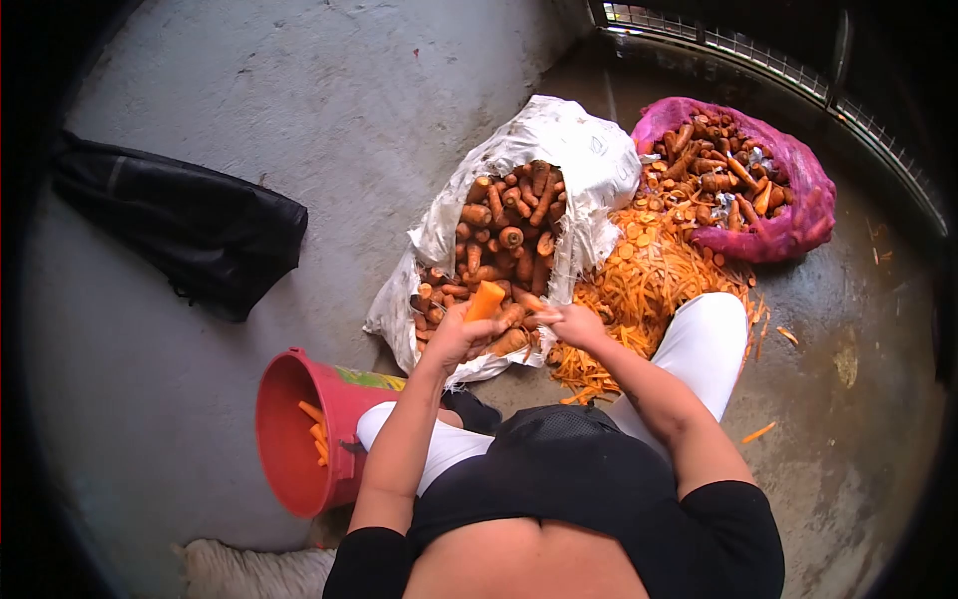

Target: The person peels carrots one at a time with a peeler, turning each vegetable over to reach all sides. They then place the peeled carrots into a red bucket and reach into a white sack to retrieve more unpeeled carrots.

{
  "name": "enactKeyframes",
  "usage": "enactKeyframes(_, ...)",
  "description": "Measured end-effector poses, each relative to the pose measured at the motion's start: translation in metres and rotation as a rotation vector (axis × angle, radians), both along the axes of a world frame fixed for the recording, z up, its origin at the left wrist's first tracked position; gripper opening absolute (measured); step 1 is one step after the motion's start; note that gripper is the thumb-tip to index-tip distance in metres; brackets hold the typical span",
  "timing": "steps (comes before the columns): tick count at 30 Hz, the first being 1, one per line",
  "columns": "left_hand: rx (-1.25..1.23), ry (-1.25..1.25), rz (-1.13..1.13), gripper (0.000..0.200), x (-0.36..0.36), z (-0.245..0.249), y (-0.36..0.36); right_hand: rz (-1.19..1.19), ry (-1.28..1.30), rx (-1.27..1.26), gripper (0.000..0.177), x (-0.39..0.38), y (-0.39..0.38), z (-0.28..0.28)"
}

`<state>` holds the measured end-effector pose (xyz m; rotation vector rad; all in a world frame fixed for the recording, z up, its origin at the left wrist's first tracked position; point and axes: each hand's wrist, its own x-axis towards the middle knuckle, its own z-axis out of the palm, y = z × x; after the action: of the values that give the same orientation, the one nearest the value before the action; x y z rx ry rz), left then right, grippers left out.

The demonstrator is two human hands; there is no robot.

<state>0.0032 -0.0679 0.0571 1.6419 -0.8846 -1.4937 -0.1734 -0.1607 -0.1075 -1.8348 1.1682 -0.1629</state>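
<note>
My left hand [456,337] is closed around a peeled, bright orange carrot [485,300], held above the open white sack [595,160]. To its right, my right hand [576,325] is closed, fingers pointing at the carrot; what it grips is too small to make out. Unpeeled carrots [511,238] fill the sack's mouth just beyond both hands. A heap of orange peelings [654,265] lies right of the sack, near my right knee.
A red bucket [329,399] with a few peeled carrots [317,431] lies at the left. A pink mesh sack [808,205] of carrots is at the back right. A black bag [190,220] lies far left, a whitish sack [254,571] at the bottom left.
</note>
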Motion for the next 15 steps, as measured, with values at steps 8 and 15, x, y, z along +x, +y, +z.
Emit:
enactKeyframes(8,-0.224,-0.504,-0.116,0.042,0.027,-0.048,0.010,-0.020,0.368,-0.141,0.049,-0.048,-0.019,0.027)
enactKeyframes(15,-0.300,-0.752,0.043,0.049,0.013,-0.044,0.014,-0.127,-0.426,-0.419,0.032,-0.023,0.016,0.057)
